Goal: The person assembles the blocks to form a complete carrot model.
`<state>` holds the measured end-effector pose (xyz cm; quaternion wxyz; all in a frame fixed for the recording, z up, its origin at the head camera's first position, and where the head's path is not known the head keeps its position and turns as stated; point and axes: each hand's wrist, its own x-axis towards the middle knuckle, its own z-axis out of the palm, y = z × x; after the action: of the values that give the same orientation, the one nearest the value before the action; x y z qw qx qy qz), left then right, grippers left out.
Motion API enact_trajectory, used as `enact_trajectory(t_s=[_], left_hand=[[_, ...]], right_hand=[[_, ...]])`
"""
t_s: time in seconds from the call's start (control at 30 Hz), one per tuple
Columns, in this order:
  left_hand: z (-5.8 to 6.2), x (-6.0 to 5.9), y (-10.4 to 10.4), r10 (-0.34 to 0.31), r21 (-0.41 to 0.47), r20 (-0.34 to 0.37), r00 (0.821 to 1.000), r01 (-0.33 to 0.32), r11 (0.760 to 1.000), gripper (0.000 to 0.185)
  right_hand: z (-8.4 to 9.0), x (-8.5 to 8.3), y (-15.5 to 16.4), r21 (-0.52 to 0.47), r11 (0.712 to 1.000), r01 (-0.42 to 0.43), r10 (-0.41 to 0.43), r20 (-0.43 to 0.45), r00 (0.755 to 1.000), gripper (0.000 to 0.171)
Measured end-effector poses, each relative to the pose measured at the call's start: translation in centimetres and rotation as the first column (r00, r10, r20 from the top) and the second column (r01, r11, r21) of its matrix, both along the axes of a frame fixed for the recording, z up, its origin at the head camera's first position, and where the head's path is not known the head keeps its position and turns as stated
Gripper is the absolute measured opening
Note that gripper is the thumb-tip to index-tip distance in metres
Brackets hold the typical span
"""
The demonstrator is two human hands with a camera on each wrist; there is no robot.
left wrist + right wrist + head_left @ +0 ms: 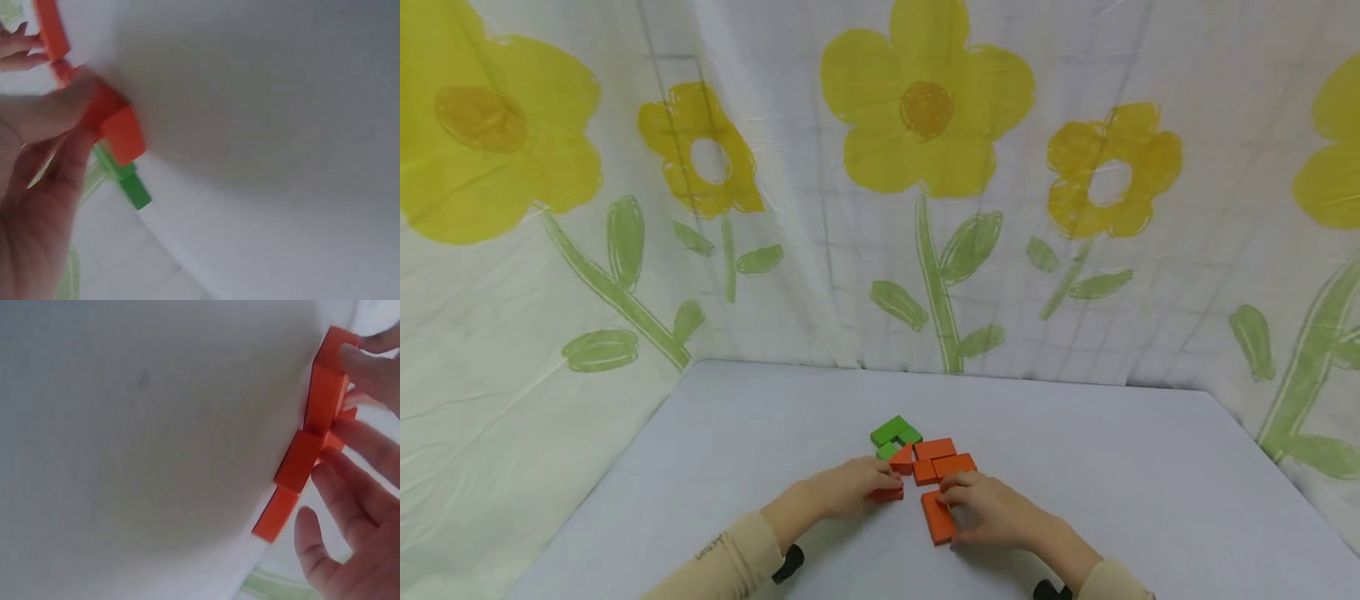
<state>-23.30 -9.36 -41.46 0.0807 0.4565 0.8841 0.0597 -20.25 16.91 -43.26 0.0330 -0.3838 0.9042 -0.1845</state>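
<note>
Between the thumb and fingers of my left hand [853,487] is a red-orange block [889,495], its end face turned to the left wrist camera. The hand partly covers it. An orange triangular block [903,461] lies just beyond these fingertips. My right hand [996,510] has its thumb and a bent finger along an oblong orange block [937,518], which lies flat and slanted on the table. In the right wrist view the other fingers spread beside more orange blocks [299,461]. Farther off, orange blocks [935,449] sit close together, next to several green blocks [890,429].
A white table [760,425] spreads under the blocks. Behind it hangs a pale curtain [790,283] printed with large yellow flowers. Dark wrist straps [788,564] show below the beige sleeves [730,558].
</note>
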Motion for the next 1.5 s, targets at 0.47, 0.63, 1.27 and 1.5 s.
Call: enact_trajectory(t_s=[0.47, 0.63, 1.27, 1.5], left_hand=[[0.7, -0.8, 0.9, 0.084, -0.082, 0.049, 0.995, -0.08, 0.993, 0.054], [-0.2, 0.3, 1.3, 0.147, 0.073, 0.147, 0.978, -0.159, 0.985, 0.06], [-0.9, 2.5, 2.4, 0.219, 0.327, 0.595, 0.774, -0.481, 0.813, 0.037], [-1.0, 2.7, 2.3, 0.234, 0.334, 0.626, 0.744, -0.527, 0.782, 0.032]], right_hand=[[0.3, 0.7, -1.4, 0.007, 0.998, 0.061, -0.061, 0.03, 0.998, 0.057], [0.2, 1.0, -1.2, -0.024, 0.995, 0.099, -0.096, 0.092, 0.991, 0.055], [0.4, 2.8, -1.7, -0.091, 0.975, 0.203, -0.174, 0.26, 0.95, 0.061], [0.1, 2.3, -2.2, -0.124, 0.976, 0.181, -0.151, 0.223, 0.963, 0.059]])
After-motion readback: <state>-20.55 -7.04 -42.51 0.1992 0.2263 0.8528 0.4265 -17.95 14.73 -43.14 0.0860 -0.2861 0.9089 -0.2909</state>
